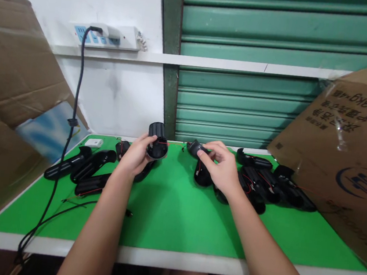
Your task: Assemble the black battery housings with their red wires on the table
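Observation:
My left hand (137, 153) is closed around a black cylindrical housing (157, 129), held raised above the green mat, its open end with a thin red wire facing me. My right hand (218, 161) pinches a small curved black part (195, 148) at the back of the mat, thumb and index finger on its edge. Just under my right hand lies another black housing (202, 177) with a red wire. Behind my left wrist sits a further black piece (121, 149), partly hidden.
Several black shells (92, 165) lie at the left, and more with red wires (259, 183) at the right. A black cable (73, 116) hangs from a power strip (105, 36) across the mat's left side. Cardboard (343, 160) stands on both sides.

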{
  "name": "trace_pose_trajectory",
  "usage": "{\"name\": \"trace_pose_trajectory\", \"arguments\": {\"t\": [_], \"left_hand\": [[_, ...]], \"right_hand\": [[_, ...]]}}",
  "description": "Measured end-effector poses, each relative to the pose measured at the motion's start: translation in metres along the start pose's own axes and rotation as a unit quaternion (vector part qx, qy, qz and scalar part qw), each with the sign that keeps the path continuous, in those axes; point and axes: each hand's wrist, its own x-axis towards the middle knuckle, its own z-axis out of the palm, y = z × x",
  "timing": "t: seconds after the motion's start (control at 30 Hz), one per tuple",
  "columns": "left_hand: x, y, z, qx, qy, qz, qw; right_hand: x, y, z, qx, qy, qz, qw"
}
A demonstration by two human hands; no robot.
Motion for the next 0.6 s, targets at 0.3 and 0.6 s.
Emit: {"name": "trace_pose_trajectory", "arguments": {"t": [0.3,0.6], "left_hand": [[0.001,0.007,0.001,-0.12,0.093,-0.002,0.988],[-0.002,-0.027,0.026,0.028,-0.078,-0.131,0.988]], "right_hand": [[-0.002,-0.006,-0.003,-0.121,0.039,-0.061,0.99],[-0.012,-0.011,0.008,-0.122,0.0,-0.189,0.974]]}}
